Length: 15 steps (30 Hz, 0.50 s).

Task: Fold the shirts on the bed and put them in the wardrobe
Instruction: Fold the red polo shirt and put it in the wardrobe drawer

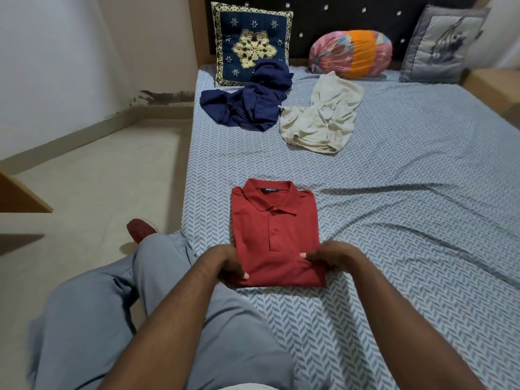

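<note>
The bed (pixel 394 220), under a grey-and-white herringbone sheet, fills most of the view, with a dark studded headboard (pixel 323 18) at its far end. Both bare forearms reach forward from the bottom of the view and angle in toward each other over the near left part of the bed. The left hand (pixel 225 263) grips the near left corner of the red shirt (pixel 274 229), thumb lying on top and fingers curled at the edge. The right hand (pixel 334 256) pinches the shirt's right side near its near end, thumb pressed on the cloth. The red shirt, a polo, lies folded into a neat rectangle close to the bed's left edge, collar pointing to the headboard and two buttons showing. Toward the head of the bed a navy shirt (pixel 250 102) lies crumpled near the left edge, partly against a blue cushion (pixel 250 43). A cream shirt (pixel 323 119) lies rumpled just beside it. A small black label (pixel 271 190) sits inside the red collar; its writing is too small to read.
</note>
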Each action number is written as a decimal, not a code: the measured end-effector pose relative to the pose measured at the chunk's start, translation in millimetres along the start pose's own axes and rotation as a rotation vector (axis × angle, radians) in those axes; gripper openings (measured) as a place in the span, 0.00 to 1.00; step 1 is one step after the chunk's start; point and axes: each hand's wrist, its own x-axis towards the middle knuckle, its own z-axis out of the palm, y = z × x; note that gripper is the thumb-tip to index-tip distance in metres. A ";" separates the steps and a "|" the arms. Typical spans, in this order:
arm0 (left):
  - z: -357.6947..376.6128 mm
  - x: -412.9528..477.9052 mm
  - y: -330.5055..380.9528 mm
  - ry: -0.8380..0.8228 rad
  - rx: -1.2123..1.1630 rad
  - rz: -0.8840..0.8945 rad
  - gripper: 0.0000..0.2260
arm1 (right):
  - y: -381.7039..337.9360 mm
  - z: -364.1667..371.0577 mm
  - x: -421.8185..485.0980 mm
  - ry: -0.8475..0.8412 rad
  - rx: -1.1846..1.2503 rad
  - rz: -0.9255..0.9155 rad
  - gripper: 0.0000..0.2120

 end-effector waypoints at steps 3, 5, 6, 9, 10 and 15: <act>-4.3 4.8 -1.7 0.164 -0.104 0.056 0.19 | -8.5 -0.2 -4.6 0.052 0.040 0.013 0.25; -12.2 20.5 -3.5 0.350 -0.252 0.141 0.20 | -13.2 -2.9 0.8 0.127 0.130 -0.051 0.21; -15.9 27.2 -2.8 0.408 -0.342 0.188 0.19 | -15.2 -4.2 5.1 0.170 0.183 -0.102 0.19; -25.9 38.5 3.0 0.479 -0.569 0.346 0.25 | -21.0 -6.6 15.6 0.278 0.366 -0.225 0.23; -28.4 40.3 6.2 0.477 -0.613 0.404 0.34 | -22.8 -8.4 19.9 0.279 0.395 -0.271 0.28; -39.4 47.1 26.3 0.454 -0.396 0.506 0.46 | -32.5 -16.5 30.7 0.144 0.301 -0.470 0.36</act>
